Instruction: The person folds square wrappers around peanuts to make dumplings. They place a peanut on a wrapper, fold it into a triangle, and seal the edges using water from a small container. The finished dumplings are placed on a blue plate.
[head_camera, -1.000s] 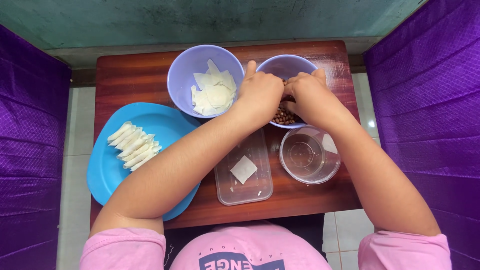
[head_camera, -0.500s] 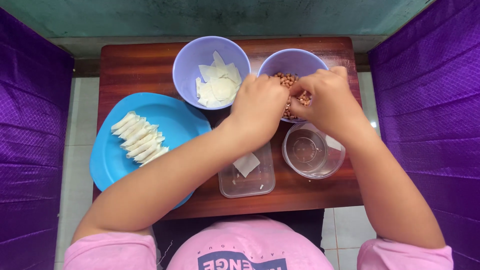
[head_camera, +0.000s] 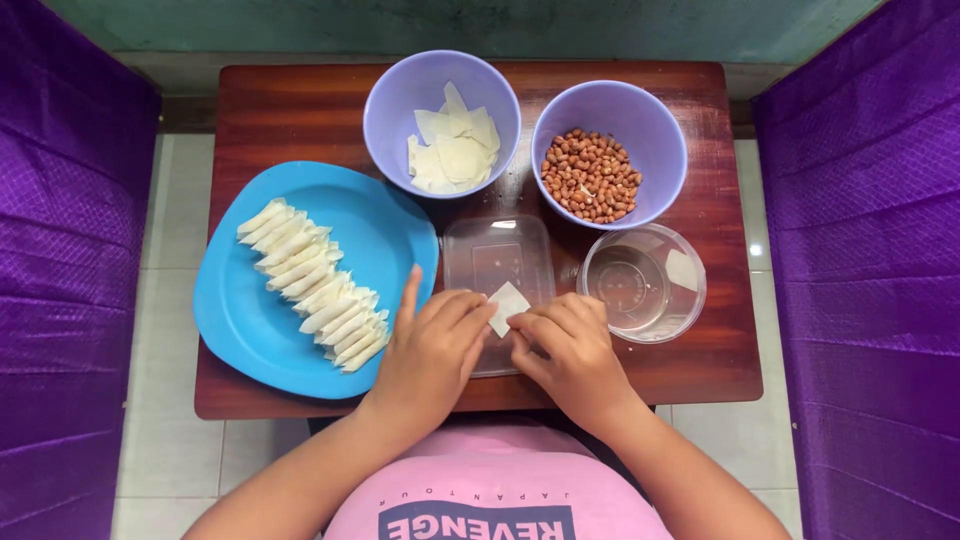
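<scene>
Fingers of both hands (head_camera: 500, 350) pinch a wrapper (head_camera: 508, 306) over the clear tray (head_camera: 497, 258); bowls hold peanuts (head_camera: 591, 175) and wrappers (head_camera: 453, 155).

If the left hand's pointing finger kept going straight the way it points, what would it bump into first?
The left hand has its forefinger aimed up the table; it would likely meet the blue plate rim, though height is unclear.

On the table (head_camera: 300, 110), the plate (head_camera: 240, 330) of rolls (head_camera: 315, 285) lies left, with the flat tray (head_camera: 490, 255) and round container (head_camera: 640, 283) to its right. Behind them stand the wrapper bowl (head_camera: 385, 110), left, and the peanut bowl (head_camera: 655, 120), right. Both hands (head_camera: 435, 350) (head_camera: 570, 355) meet at a wrapper (head_camera: 508, 305) over the tray.
</scene>
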